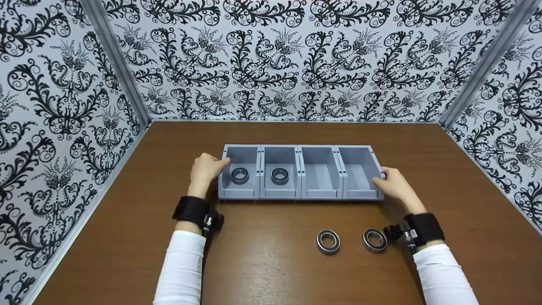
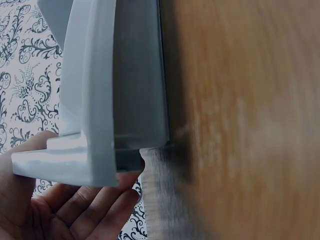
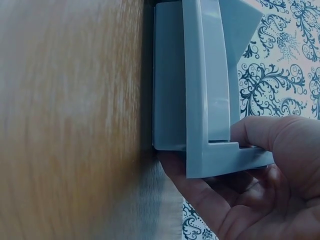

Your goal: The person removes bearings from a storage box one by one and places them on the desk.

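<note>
A row of joined grey storage bins (image 1: 280, 194) stands across the middle of the table. My left hand (image 1: 206, 170) grips its left end wall, thumb over the rim; in the left wrist view the fingers (image 2: 95, 210) curl beneath the side of the bin (image 2: 100, 100). At the opposite end my right hand (image 1: 394, 184) holds the right wall the same way, its thumb (image 3: 255, 131) inside and fingers under the edge. One ball bearing (image 1: 240, 176) lies in the leftmost bin, another bearing (image 1: 280, 176) in the bin beside it. The two right bins hold nothing.
Two more bearings lie on the wooden table (image 1: 262, 254) in front of the bins: one bearing (image 1: 328, 242) right of centre, another bearing (image 1: 374, 240) close to the right wrist camera (image 1: 394, 232). Patterned panels (image 1: 279, 63) enclose the back and sides.
</note>
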### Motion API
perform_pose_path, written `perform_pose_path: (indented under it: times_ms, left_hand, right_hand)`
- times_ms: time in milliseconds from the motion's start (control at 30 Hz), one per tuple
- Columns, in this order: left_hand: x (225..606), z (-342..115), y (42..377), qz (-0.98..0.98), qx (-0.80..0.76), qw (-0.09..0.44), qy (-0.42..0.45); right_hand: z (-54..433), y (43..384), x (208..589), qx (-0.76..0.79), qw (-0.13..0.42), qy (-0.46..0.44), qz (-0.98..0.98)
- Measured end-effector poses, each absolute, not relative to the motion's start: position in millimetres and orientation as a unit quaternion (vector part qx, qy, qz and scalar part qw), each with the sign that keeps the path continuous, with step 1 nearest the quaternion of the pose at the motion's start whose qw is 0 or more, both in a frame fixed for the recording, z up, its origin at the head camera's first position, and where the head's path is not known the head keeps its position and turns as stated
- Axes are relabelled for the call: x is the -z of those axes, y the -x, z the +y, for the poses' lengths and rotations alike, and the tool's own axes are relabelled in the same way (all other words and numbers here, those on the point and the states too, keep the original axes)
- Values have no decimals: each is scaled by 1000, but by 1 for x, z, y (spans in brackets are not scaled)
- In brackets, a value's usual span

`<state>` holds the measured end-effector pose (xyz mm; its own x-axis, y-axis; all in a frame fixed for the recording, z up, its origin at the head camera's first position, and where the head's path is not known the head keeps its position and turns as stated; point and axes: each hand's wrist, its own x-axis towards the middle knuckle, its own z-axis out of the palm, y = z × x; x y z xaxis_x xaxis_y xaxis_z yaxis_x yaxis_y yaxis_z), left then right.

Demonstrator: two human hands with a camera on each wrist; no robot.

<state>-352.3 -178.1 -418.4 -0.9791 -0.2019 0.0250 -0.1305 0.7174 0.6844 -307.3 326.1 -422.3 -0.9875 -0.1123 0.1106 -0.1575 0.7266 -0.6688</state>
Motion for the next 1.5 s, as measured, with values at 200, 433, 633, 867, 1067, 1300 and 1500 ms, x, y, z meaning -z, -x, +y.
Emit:
perform_pose_path:
  times_ms: [200,433,633,867,1067,1300,1500]
  left_hand:
    - [417,-177,352,-925,366,48,-92]
    - [414,-176,350,-927,360,42,-100]
    - [410,-177,347,-930,353,34,-98]
    - [406,-179,346,-938,336,10,-85]
    - [401,-180,344,-945,318,-8,-76]
    - [398,-180,339,-951,299,-22,-72]
    - [395,-179,335,-955,287,-26,-73]
  right_hand:
    - [327,306,422,-369,32,-74,-926]
    - [327,305,420,-370,32,-75,-926]
    - [325,306,419,-372,28,-76,-924]
    - [323,306,419,-361,24,-71,-929]
    - [324,306,419,-358,18,-63,-932]
    - [323,306,419,-360,19,-60,-931]
    - [323,307,419,-356,22,-60,-932]
